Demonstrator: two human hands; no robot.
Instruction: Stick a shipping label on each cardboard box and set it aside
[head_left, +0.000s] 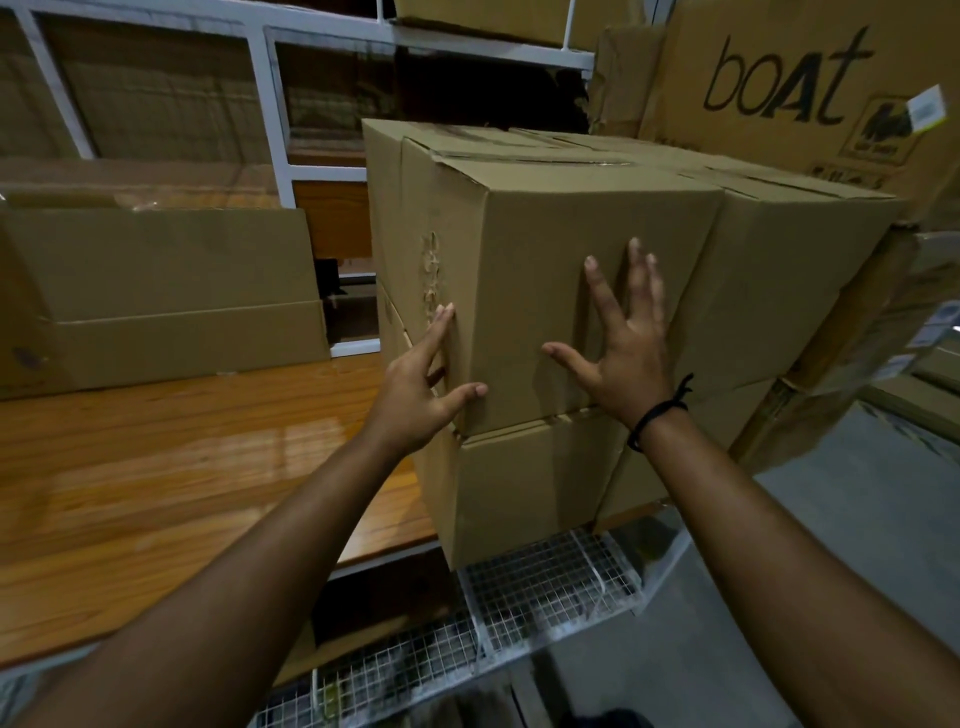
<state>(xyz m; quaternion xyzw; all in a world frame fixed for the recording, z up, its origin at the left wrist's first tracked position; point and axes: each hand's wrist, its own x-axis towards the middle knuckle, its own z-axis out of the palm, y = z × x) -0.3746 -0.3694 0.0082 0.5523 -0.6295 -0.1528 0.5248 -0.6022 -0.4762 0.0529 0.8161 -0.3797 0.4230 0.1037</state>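
At centre frame, our left hand (421, 384) straddles the near corner and our right hand (623, 358) lies flat, both open-fingered and gripping nothing, on the top box (530, 249) of a stack of 2; no label shows, so we judge labelling not yet done.

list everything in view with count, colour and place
top box: one, brown, top of the near stack
lower box: one, brown, under the top box
neighbour box: one, brown, right of the top box
printed carton: one, brown with black lettering, upper right
open carton: one, brown, left, on the tabletop
tabletop: one, glossy orange-brown wood, left
shelf frame: one, white, behind
wire rack: one, white, below the stack
wristband: one, black, right wrist
left hand: one, fingers on top box's left side, thumb on front
right hand: one, spread flat on top box's front
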